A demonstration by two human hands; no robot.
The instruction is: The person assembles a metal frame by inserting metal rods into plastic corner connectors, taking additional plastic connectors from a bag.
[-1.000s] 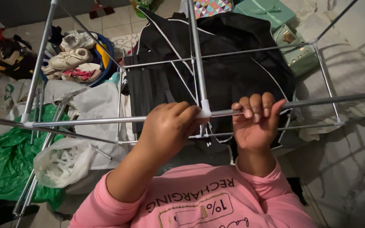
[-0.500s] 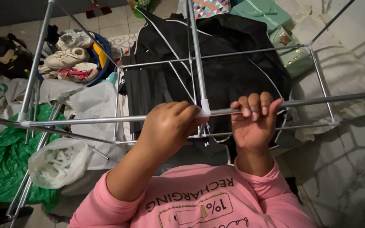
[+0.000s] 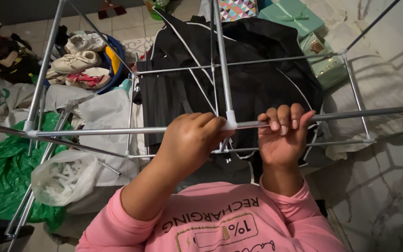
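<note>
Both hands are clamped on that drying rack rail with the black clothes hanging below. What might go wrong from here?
1. The left hand and right hand grip the rail right beside the white joint; fingers could get pinched if the drying rack folds.
2. The black clothes hang loosely and may slide off if the frame tips.
3. The green bag and white plastic bag lie by the legs and might snag them.

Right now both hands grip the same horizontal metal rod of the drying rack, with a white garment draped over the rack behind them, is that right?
Not quite. In the head view the left hand and the right hand do grip the same horizontal rod of the drying rack, but the garment draped behind them is black, not white.
</note>
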